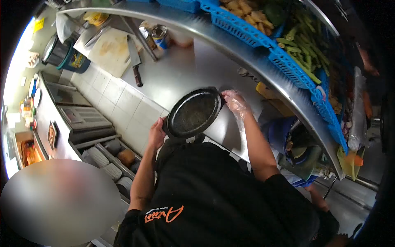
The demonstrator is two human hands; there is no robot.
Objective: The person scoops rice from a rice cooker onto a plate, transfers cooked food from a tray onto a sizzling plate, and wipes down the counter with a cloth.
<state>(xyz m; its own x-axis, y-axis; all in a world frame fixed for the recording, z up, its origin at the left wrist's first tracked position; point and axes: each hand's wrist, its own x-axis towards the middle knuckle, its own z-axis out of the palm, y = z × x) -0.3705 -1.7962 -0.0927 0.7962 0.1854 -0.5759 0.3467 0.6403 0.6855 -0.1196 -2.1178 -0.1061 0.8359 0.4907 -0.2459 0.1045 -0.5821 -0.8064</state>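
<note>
A black oval sizzling plate [194, 113] is held between my two hands, in front of my body and beside the steel counter [164, 74]. My left hand [156, 133], bare, grips its near left end. On the opposite end, my right hand [236, 103], in a clear plastic glove, is closed around the handle. The plate's dark inner surface faces up and holds no food. Past it on the counter lies a knife [133, 57] with a dark handle, by a pale cutting board [109, 51].
Blue plastic baskets [288, 68] of cut vegetables sit on a steel shelf [247, 53] above the counter. A can [160, 37] stands at the back. A blue bucket [279, 131] is at my right. Left, a person's head is blurred near shelves of stacked dishes [98, 158].
</note>
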